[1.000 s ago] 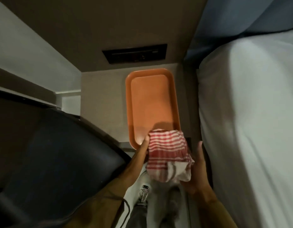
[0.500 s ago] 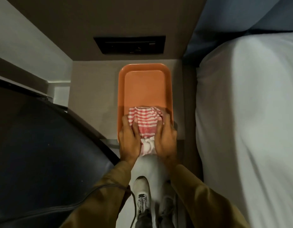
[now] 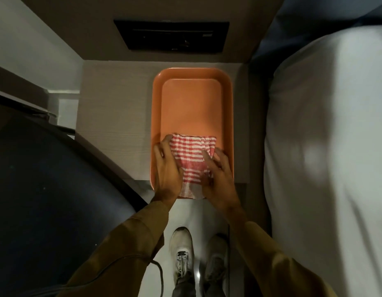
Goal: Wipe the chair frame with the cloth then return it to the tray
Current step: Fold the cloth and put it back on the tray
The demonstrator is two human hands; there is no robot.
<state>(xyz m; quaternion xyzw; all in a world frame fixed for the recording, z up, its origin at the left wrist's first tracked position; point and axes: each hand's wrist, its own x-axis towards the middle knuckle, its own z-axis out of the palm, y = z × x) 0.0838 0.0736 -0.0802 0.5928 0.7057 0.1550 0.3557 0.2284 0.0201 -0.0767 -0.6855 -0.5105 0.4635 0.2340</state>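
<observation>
- Cloth (image 3: pixel 191 156), checked red and white, is seen lying folded in the near end of the tray (image 3: pixel 192 103), its white edge draped over the near rim.
- White bedding (image 3: pixel 327 146) is seen filling the right side of the view.
- Dark chair (image 3: pixel 46 189) is seen filling the lower left, beside the bedside table (image 3: pixel 115 125).
- Orange tray is set lengthwise on that table, its far half bare.
- Left hand (image 3: pixel 166 170) is laid flat on the cloth's left edge, fingers spread, gripping nothing.
- Right hand (image 3: pixel 220 174) is pressed flat on the cloth's right side, fingers extended.
- 2 pale shoes (image 3: pixel 181 251) are seen on the floor below.
</observation>
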